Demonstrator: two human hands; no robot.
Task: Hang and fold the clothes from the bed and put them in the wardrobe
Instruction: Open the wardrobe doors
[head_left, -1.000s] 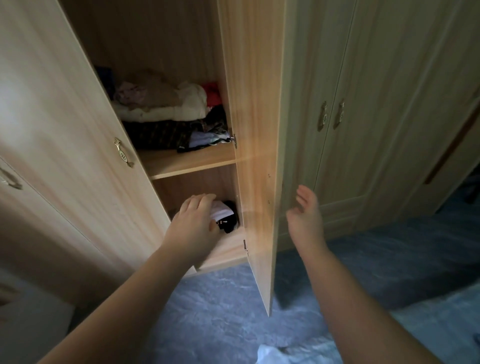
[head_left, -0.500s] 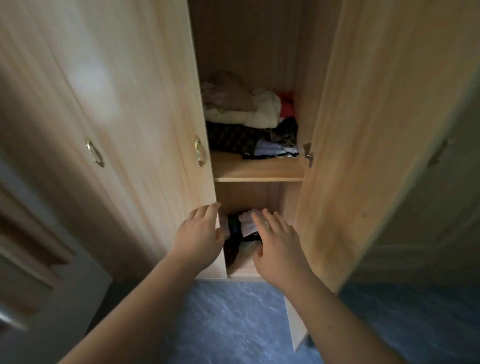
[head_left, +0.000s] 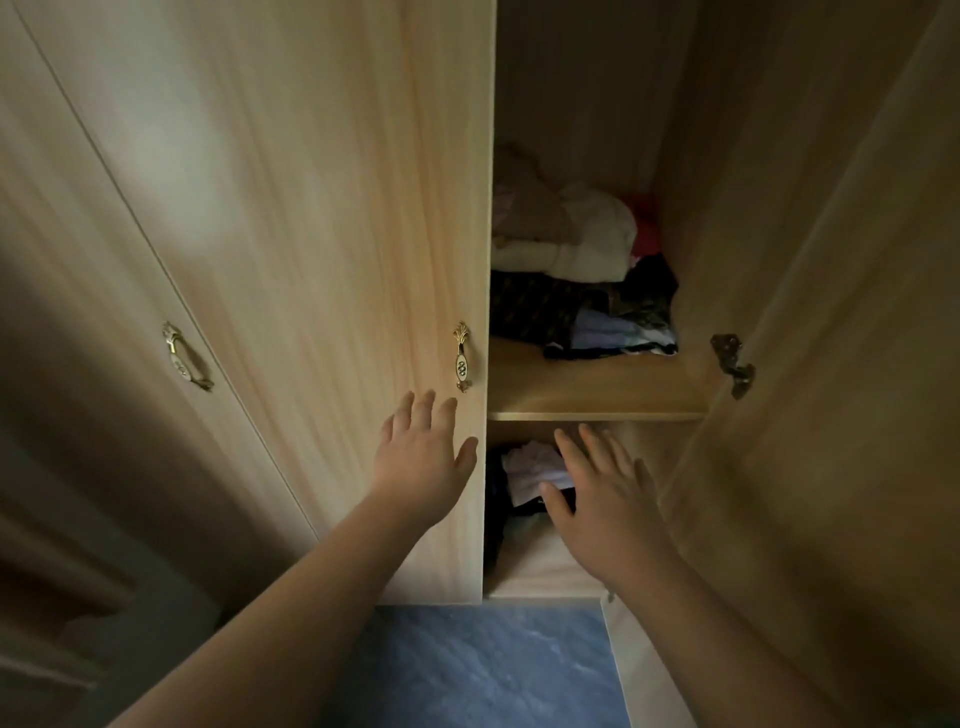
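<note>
Head view: your left hand (head_left: 423, 457) lies flat, fingers spread, on the wardrobe door (head_left: 311, 260); your right hand (head_left: 605, 488), fingers splayed, hovers over folded clothes (head_left: 530, 467) right of that door.

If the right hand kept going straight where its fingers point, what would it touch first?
Probably the pale folded garment on the lower shelf: the right hand reaches in just beside it, fingers straight. Depth is unclear.

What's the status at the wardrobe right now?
Left hand open, flat on the closed door. Right hand open, over folded clothes in the lower compartment. Nothing blocking.
</note>
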